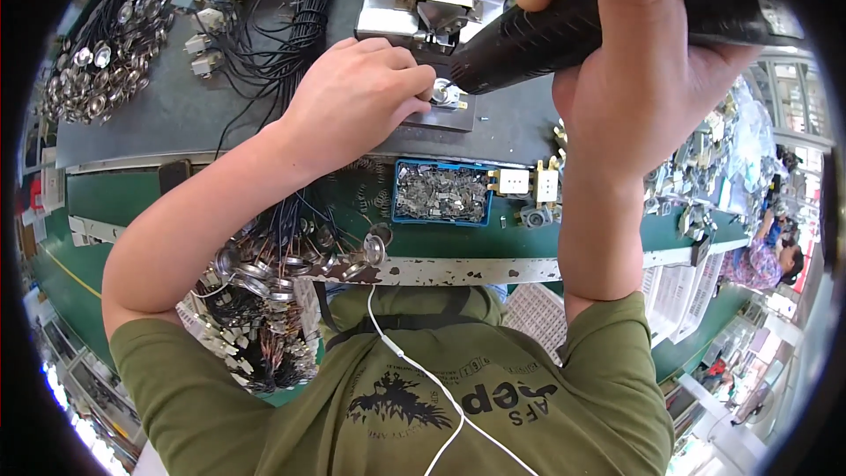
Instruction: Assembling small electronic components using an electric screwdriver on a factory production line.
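My right hand (639,79) grips a black electric screwdriver (551,44), held slantwise with its ribbed nose pointing down and left. Below that nose, a small round metal part with brass-coloured tabs (451,95) sits on a dark metal block (441,116). My left hand (370,84) is closed, thumb and forefinger pinched against the left side of this part. The screwdriver's very tip cannot be made out. Just behind the block stands a metal fixture (441,9) with a white-topped piece on it.
A blue tray (443,222) of small metal pieces lies near the bench's front edge, beside white switch-like parts (514,182). Bundled black wires (304,40) and a heap of round metal caps (101,70) occupy the left. Farther right, a person (765,257) sits.
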`<state>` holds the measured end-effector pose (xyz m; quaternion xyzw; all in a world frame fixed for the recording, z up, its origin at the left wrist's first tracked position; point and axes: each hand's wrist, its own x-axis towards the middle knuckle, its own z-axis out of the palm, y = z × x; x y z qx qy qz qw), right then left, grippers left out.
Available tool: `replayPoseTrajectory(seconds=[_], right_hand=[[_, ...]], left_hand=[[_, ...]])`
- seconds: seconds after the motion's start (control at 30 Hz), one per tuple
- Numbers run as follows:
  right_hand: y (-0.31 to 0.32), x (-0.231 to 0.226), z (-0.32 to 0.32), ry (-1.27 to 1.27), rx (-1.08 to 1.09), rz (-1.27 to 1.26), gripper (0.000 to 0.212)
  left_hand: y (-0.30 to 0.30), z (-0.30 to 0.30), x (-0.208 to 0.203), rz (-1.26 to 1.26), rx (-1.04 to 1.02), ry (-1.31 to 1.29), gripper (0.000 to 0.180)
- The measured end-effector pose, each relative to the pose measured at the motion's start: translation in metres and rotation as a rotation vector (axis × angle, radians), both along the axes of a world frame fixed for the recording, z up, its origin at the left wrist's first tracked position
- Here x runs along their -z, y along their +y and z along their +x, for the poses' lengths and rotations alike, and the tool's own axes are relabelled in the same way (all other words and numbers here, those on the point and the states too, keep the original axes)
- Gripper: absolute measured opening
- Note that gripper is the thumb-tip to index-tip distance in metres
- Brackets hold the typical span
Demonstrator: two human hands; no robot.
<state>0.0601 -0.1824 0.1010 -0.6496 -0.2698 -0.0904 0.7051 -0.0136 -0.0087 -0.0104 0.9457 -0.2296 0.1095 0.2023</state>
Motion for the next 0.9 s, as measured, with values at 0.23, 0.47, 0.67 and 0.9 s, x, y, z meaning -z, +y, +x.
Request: replayPoseTrajectory(seconds=[0.23, 0.47, 0.67, 0.9], right_hand=[[0.017, 0.004, -0.012, -0.067, -0.024, 0.102, 0.037], [0.028, 0.010, -0.009, -0.157, -0.104, 0.195, 0.042], [0.037, 0.017, -0.004, -0.217, -0.199, 0.264, 0.046], [0.045, 0.026, 0.013, -0.242, -0.359, 0.274, 0.050]], left_hand=[[0.001, -0.008, 0.006, -0.086, -0.039, -0.105, 0.010], [0.000, -0.010, 0.002, -0.105, -0.044, 0.008, 0.012], [0.003, -0.007, 0.005, -0.086, -0.035, 0.010, 0.011], [-0.005, -0.009, -0.003, -0.173, -0.255, 0.179, 0.022]])
